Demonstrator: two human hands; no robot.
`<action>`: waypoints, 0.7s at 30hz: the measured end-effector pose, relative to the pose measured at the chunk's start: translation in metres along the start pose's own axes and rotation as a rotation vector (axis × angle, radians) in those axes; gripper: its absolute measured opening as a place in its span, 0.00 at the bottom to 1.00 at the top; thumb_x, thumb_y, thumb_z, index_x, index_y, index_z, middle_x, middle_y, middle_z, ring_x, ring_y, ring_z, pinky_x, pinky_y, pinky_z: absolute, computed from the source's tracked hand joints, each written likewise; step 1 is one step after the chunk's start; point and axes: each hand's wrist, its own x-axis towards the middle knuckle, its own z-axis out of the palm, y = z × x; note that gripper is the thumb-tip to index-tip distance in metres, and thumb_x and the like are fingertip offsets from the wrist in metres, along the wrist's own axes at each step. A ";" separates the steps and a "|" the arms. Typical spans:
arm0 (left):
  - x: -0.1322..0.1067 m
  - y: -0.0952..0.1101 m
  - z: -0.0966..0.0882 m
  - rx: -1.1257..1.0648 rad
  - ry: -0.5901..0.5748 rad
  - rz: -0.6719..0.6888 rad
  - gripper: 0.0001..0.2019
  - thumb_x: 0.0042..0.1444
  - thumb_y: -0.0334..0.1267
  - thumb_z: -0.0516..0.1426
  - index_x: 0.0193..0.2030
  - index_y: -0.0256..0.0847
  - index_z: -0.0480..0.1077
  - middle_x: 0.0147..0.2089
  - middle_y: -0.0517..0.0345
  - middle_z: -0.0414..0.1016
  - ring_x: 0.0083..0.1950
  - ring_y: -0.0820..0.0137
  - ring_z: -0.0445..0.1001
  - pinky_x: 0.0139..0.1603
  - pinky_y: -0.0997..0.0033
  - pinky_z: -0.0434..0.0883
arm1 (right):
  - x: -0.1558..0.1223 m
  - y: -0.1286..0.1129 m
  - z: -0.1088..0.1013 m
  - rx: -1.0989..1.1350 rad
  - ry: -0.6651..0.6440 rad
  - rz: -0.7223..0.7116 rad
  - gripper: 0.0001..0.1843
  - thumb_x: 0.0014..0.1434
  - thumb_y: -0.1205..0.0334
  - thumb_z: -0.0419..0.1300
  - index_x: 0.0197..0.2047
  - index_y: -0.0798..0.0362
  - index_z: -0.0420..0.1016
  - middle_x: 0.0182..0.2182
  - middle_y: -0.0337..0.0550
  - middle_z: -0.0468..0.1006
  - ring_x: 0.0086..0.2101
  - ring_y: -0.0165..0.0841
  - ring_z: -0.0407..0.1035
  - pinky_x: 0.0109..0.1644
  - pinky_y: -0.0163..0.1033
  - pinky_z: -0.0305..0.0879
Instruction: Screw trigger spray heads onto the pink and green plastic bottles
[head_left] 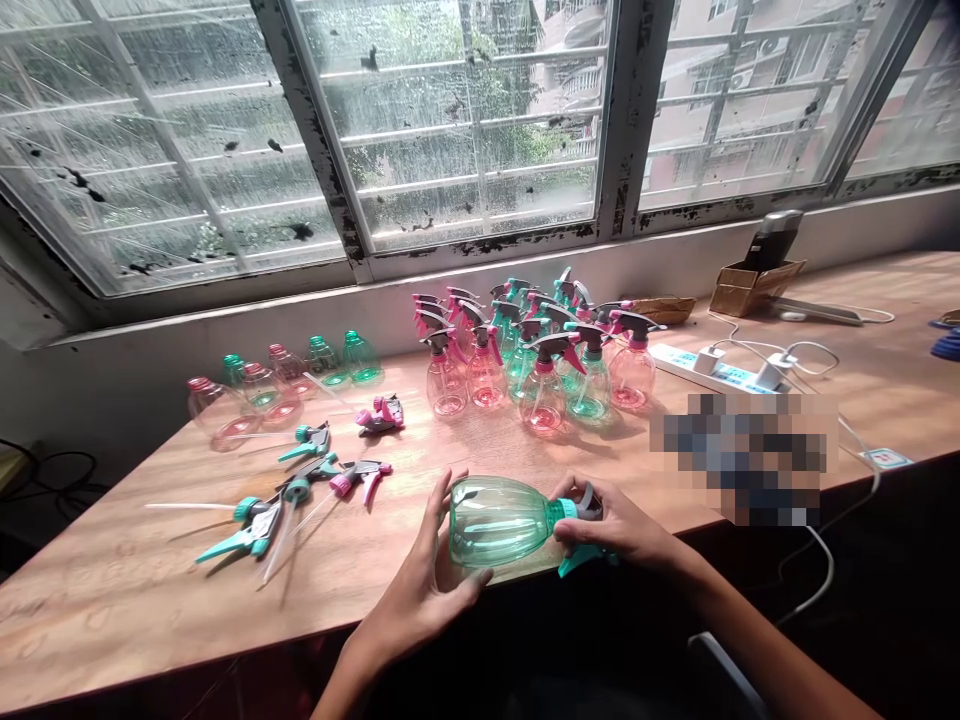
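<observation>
A green see-through spray bottle (499, 520) lies on its side over the near edge of the wooden table (135, 590). My left hand (427, 590) cups the bottle's base, fingers wrapped round it. My right hand (619, 525) grips the teal and grey trigger head (581, 505) at the bottle's neck. Both hands are closed on this one bottle.
Several finished pink and green spray bottles (540, 360) stand grouped mid-table. Headless bottles (277, 385) lie at the back left, with loose trigger heads (300, 485) in front of them. A power strip (712, 368) with cables, a cardboard box (754, 285) and a blurred patch sit right.
</observation>
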 end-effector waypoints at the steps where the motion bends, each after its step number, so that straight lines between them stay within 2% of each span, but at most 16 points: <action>1: 0.000 0.002 0.000 0.019 -0.001 -0.007 0.46 0.65 0.39 0.61 0.77 0.58 0.32 0.79 0.49 0.40 0.78 0.50 0.44 0.75 0.45 0.48 | 0.000 0.000 0.000 -0.005 0.005 0.000 0.23 0.50 0.51 0.76 0.41 0.51 0.70 0.27 0.35 0.80 0.28 0.35 0.78 0.34 0.37 0.72; 7: 0.001 0.002 -0.002 -0.007 -0.019 0.040 0.44 0.65 0.38 0.59 0.77 0.58 0.33 0.80 0.52 0.30 0.78 0.48 0.43 0.74 0.48 0.53 | 0.001 0.002 -0.001 -0.019 0.005 -0.005 0.23 0.51 0.51 0.75 0.42 0.51 0.70 0.27 0.35 0.81 0.28 0.35 0.78 0.33 0.37 0.72; 13: 0.000 -0.003 0.000 -0.145 -0.046 0.042 0.39 0.69 0.38 0.56 0.76 0.61 0.35 0.80 0.51 0.33 0.78 0.51 0.45 0.70 0.52 0.62 | 0.001 0.003 -0.002 -0.002 -0.004 -0.004 0.22 0.53 0.50 0.74 0.42 0.51 0.70 0.27 0.37 0.82 0.29 0.37 0.79 0.35 0.39 0.74; 15: 0.000 -0.002 0.000 -0.116 -0.046 0.025 0.42 0.67 0.37 0.58 0.76 0.62 0.33 0.80 0.51 0.32 0.78 0.51 0.45 0.72 0.51 0.59 | 0.001 0.003 -0.002 -0.006 0.000 -0.007 0.22 0.52 0.50 0.74 0.42 0.51 0.71 0.27 0.37 0.81 0.29 0.37 0.79 0.35 0.39 0.74; 17: 0.000 0.000 -0.001 -0.056 -0.036 -0.003 0.46 0.65 0.38 0.60 0.76 0.60 0.31 0.80 0.50 0.34 0.78 0.51 0.44 0.74 0.47 0.52 | 0.001 0.002 -0.001 -0.010 0.005 -0.017 0.23 0.51 0.51 0.75 0.42 0.51 0.72 0.29 0.36 0.80 0.29 0.35 0.78 0.34 0.37 0.73; 19: 0.000 0.003 -0.001 0.004 -0.016 -0.019 0.46 0.64 0.39 0.61 0.77 0.57 0.32 0.80 0.50 0.36 0.79 0.50 0.41 0.76 0.45 0.44 | 0.001 0.002 0.000 -0.007 0.009 -0.030 0.23 0.48 0.52 0.77 0.41 0.51 0.73 0.32 0.35 0.79 0.29 0.34 0.77 0.33 0.36 0.73; 21: 0.000 0.003 -0.002 0.035 -0.006 -0.010 0.45 0.65 0.40 0.60 0.77 0.55 0.34 0.80 0.50 0.36 0.79 0.49 0.39 0.76 0.44 0.42 | 0.002 0.003 0.000 -0.001 0.011 -0.039 0.23 0.48 0.52 0.77 0.40 0.51 0.73 0.34 0.35 0.78 0.30 0.33 0.77 0.33 0.36 0.73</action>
